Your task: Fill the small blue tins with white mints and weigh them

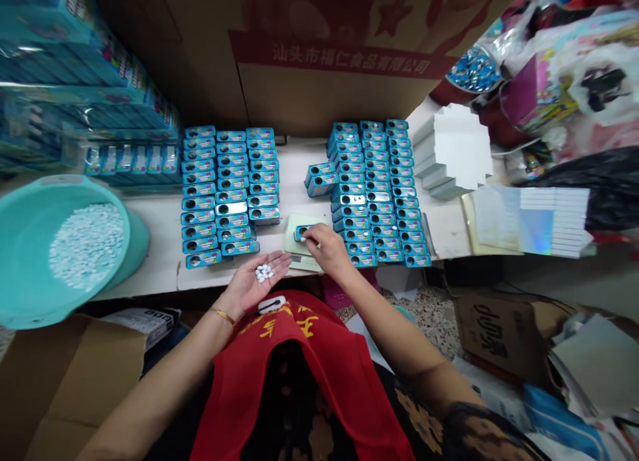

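My left hand (257, 275) is palm up and slightly cupped near the table's front edge. It holds several small white candies (263, 273) in the palm. My right hand (325, 249) is closed in a pinch at a small blue tin (301, 231) with a dark round opening. Its fingertips cover part of the tin, and what they pinch is too small to make out. The tin sits on a pale green scale (292, 241), whose display (302, 259) is partly under my right hand.
Rows of blue tins (200, 203) stand left of the scale, and more tins (382, 208) stand right. A turquoise basin (137, 238) with white candies is at far left. Behind is a large cardboard box (309, 95). White cartons (462, 148) and plastic sheets (504, 211) lie at right.
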`<state>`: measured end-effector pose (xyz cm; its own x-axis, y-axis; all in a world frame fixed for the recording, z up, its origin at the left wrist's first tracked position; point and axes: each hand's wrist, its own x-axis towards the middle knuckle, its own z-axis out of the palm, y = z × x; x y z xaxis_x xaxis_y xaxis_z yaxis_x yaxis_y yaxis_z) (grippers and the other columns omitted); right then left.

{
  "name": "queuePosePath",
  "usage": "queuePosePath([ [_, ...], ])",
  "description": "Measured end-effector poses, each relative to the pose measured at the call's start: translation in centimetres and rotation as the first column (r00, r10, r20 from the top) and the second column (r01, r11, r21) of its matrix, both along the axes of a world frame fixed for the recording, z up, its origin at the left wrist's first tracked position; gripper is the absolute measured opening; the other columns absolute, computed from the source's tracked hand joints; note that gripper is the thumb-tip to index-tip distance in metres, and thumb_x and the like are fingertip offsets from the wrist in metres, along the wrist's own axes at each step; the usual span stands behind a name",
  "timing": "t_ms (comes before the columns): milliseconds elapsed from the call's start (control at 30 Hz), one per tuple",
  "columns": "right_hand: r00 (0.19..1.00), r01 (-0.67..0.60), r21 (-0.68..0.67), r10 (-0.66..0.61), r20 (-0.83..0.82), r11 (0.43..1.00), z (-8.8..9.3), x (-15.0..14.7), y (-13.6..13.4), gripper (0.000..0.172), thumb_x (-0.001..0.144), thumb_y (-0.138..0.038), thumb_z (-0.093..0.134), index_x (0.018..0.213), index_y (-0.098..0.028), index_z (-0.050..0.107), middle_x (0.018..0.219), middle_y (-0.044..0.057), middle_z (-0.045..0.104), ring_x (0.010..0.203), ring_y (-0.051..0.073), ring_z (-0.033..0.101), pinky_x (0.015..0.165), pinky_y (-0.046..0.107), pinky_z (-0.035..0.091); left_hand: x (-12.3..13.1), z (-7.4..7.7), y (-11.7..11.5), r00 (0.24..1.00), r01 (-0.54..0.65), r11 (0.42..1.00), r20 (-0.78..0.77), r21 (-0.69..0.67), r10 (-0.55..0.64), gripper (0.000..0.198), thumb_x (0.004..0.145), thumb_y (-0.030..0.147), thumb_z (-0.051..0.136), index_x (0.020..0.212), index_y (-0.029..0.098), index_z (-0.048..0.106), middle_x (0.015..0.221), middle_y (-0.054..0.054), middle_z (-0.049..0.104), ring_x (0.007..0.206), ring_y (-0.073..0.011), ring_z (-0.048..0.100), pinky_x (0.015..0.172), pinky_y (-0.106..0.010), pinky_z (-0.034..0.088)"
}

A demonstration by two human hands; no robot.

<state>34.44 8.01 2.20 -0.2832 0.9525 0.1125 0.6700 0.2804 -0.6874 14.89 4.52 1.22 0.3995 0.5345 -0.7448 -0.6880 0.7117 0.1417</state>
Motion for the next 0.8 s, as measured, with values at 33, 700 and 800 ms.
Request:
queuePosePath([
  [33,0.999,0.025,-0.011,-0.024,0.033,1.000,-0.2,0.4,0.5,0.019,0.079,-0.009,0.045,0.085,-0.016,0.061,0.086,0.006,0.060,0.085,0.016,0.054,0.080,0.028,0.042,-0.1,-0.1,0.0,1.000,-0.004,1.000,0.001,0.004,0.004,0.028,0.080,0.012,0.046,0.104,0.003,0.057,0.109,-0.021,0.061,0.108,-0.0278,0.054,0.088,-0.036,0.048],
  [700,0.925,0.374,0.143,-0.357,-0.133,0.916,-1.0,4.9,0.4,0.019,0.082,-0.021,0.047,0.094,-0.020,0.063,0.096,0.006,0.060,0.093,0.018,0.055,0.077,0.033,0.047,-5.0,-1.4,-3.0,0.973,-0.195,0.979,-0.139,-0.061,0.185,0.028,0.082,0.008,0.040,0.104,0.003,0.057,0.107,-0.020,0.062,0.107,-0.0277,0.055,0.083,-0.037,0.052],
  [800,0.945,0.327,0.134,-0.322,-0.060,0.936,-1.7,4.9,0.6,0.025,0.080,-0.026,0.052,0.104,-0.021,0.059,0.106,0.008,0.057,0.100,0.021,0.052,0.082,0.038,0.045,-5.4,-1.5,-3.2,0.969,-0.213,0.975,-0.141,-0.059,0.203,0.028,0.083,0.008,0.040,0.104,0.004,0.057,0.107,-0.020,0.062,0.107,-0.0273,0.055,0.083,-0.037,0.052],
])
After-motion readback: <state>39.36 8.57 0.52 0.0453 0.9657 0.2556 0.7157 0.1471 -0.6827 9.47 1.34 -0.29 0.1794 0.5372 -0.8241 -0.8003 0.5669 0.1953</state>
